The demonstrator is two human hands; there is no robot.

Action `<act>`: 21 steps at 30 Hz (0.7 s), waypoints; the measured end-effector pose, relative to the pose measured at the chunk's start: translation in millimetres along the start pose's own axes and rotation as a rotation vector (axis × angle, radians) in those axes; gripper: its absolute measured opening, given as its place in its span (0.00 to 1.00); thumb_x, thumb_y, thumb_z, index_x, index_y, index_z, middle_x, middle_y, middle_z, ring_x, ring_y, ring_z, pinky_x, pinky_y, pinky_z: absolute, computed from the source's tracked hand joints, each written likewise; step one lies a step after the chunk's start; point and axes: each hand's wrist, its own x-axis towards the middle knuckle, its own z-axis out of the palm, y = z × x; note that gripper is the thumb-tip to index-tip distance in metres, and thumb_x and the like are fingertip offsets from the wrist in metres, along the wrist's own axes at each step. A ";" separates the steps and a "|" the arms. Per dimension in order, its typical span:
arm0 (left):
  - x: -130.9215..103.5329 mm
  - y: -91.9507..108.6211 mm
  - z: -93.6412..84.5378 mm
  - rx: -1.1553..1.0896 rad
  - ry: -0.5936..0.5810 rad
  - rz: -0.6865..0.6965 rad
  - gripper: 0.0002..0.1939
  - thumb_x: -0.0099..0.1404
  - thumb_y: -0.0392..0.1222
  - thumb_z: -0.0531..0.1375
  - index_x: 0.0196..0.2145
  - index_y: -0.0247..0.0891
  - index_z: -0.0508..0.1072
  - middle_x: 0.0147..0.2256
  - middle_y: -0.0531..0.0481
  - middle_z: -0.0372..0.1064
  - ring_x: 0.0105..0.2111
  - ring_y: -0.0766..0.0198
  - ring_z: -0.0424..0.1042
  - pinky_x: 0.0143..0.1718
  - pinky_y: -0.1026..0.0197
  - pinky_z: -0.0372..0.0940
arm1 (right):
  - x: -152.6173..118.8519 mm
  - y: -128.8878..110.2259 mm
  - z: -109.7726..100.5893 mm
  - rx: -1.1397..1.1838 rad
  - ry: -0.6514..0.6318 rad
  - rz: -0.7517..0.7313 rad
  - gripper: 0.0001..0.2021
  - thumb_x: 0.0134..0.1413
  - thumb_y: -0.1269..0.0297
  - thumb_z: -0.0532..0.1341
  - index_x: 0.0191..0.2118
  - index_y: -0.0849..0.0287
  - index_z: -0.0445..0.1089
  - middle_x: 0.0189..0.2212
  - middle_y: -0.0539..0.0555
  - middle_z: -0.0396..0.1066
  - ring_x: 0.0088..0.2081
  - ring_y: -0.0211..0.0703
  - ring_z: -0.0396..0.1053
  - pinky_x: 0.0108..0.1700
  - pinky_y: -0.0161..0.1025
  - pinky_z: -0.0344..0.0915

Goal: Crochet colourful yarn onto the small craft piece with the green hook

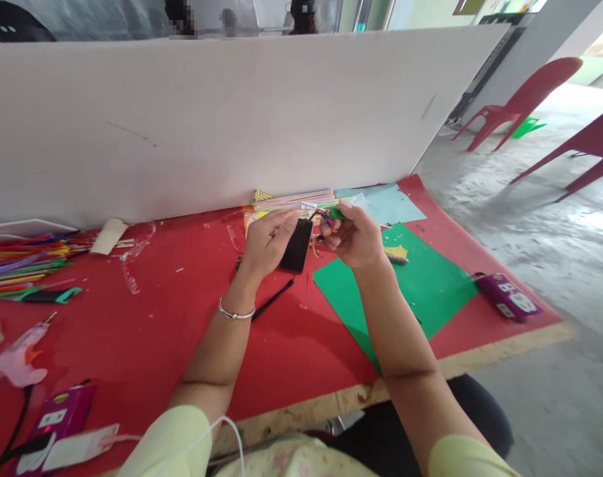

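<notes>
My right hand is closed with its fingertips round a small colourful bundle, which shows green, purple-blue and orange bits. What the bundle is made of is too small to tell. Opposite it, my left hand has thumb and fingers pressed together. Its fingertips sit close to a thin dark strand near the bundle, and whatever they pinch is hidden. Below and between both hands a black phone-like slab lies on the red sheet. A green sheet lies under my right forearm.
Colourful pipe cleaners and a pink glue gun lie at left, above a purple box. Another purple box is at the right edge. A white board stands along the back. Red chairs stand beyond.
</notes>
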 end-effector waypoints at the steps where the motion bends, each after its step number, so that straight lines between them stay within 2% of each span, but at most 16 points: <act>1: 0.0 0.8 1.4 -0.069 0.012 -0.051 0.23 0.69 0.65 0.69 0.47 0.44 0.88 0.43 0.42 0.85 0.39 0.57 0.82 0.38 0.58 0.74 | -0.4 0.4 0.5 -0.023 0.004 -0.009 0.28 0.47 0.37 0.74 0.20 0.55 0.67 0.17 0.49 0.72 0.14 0.30 0.59 0.16 0.33 0.59; 3: 0.6 2.3 3.9 -0.262 0.015 -0.158 0.30 0.64 0.67 0.72 0.55 0.45 0.86 0.36 0.45 0.84 0.23 0.67 0.72 0.23 0.62 0.63 | -1.7 1.1 2.5 -0.072 0.003 -0.029 0.28 0.46 0.37 0.75 0.20 0.56 0.69 0.18 0.49 0.72 0.15 0.32 0.63 0.16 0.32 0.60; 5: 1.9 3.6 5.4 -0.430 0.007 -0.223 0.35 0.58 0.65 0.77 0.58 0.45 0.83 0.34 0.48 0.84 0.18 0.72 0.62 0.18 0.63 0.54 | -3.0 2.2 4.9 -0.100 -0.003 -0.052 0.27 0.45 0.38 0.77 0.21 0.57 0.71 0.18 0.48 0.72 0.16 0.33 0.66 0.17 0.32 0.61; 6: 2.6 3.9 5.8 -0.480 0.009 -0.238 0.36 0.55 0.62 0.80 0.57 0.46 0.83 0.35 0.48 0.84 0.18 0.73 0.63 0.18 0.64 0.53 | -3.4 3.2 5.7 -0.103 -0.008 -0.065 0.27 0.45 0.38 0.77 0.21 0.57 0.71 0.18 0.47 0.71 0.17 0.33 0.67 0.17 0.32 0.62; 9: 4.1 3.0 6.9 -0.529 0.048 -0.261 0.38 0.48 0.52 0.84 0.56 0.46 0.83 0.37 0.48 0.85 0.23 0.70 0.72 0.20 0.66 0.60 | -2.9 8.9 5.7 -0.118 -0.038 -0.108 0.27 0.50 0.39 0.76 0.22 0.57 0.73 0.20 0.48 0.72 0.18 0.33 0.68 0.18 0.32 0.63; 12: 4.0 -0.2 9.6 -0.519 0.105 -0.253 0.39 0.48 0.47 0.84 0.58 0.48 0.82 0.36 0.51 0.85 0.25 0.68 0.76 0.24 0.66 0.66 | -1.4 17.4 4.1 -0.150 -0.044 -0.167 0.26 0.55 0.38 0.73 0.25 0.57 0.76 0.22 0.49 0.74 0.19 0.33 0.69 0.20 0.33 0.65; 16: 2.8 -3.7 13.8 -0.485 0.211 -0.202 0.40 0.51 0.44 0.82 0.61 0.48 0.80 0.34 0.54 0.83 0.26 0.70 0.76 0.28 0.66 0.70 | -3.1 25.2 6.4 -0.183 0.004 -0.256 0.24 0.58 0.37 0.72 0.28 0.56 0.78 0.26 0.48 0.75 0.21 0.32 0.70 0.24 0.33 0.70; 21: 2.1 0.5 13.1 -0.463 0.234 -0.165 0.36 0.54 0.42 0.80 0.60 0.47 0.82 0.34 0.54 0.83 0.25 0.71 0.73 0.26 0.66 0.67 | -6.6 27.3 9.2 -0.221 -0.004 -0.296 0.23 0.61 0.39 0.71 0.29 0.55 0.79 0.26 0.49 0.75 0.24 0.33 0.72 0.27 0.33 0.73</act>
